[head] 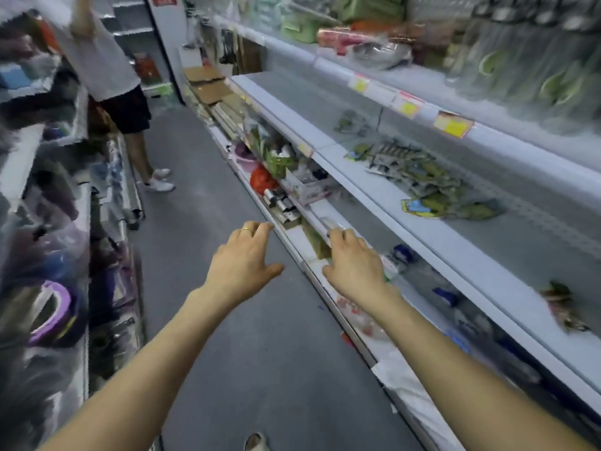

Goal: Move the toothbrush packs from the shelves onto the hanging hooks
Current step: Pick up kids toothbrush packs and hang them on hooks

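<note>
My bare left hand [242, 258] and right hand [353, 265] reach forward empty, fingers loosely spread. The heap of flat green-and-yellow toothbrush packs [435, 187] lies above and right of the nearer right hand, strung lengthwise along the white metal shelf [406, 222], behind its front lip. I cannot make out any hooks.

The shelves [309, 102] on the right look like smooth white painted metal with a dull sheen. The toothbrush packs [432, 183] on them show glossy clear plastic over printed card. The price labels [453, 124] look like paper. The far cardboard boxes [211, 89] are matt brown. The floor [244, 353] is matt grey. The near ring [247, 230] is shiny yellow metal.
</note>
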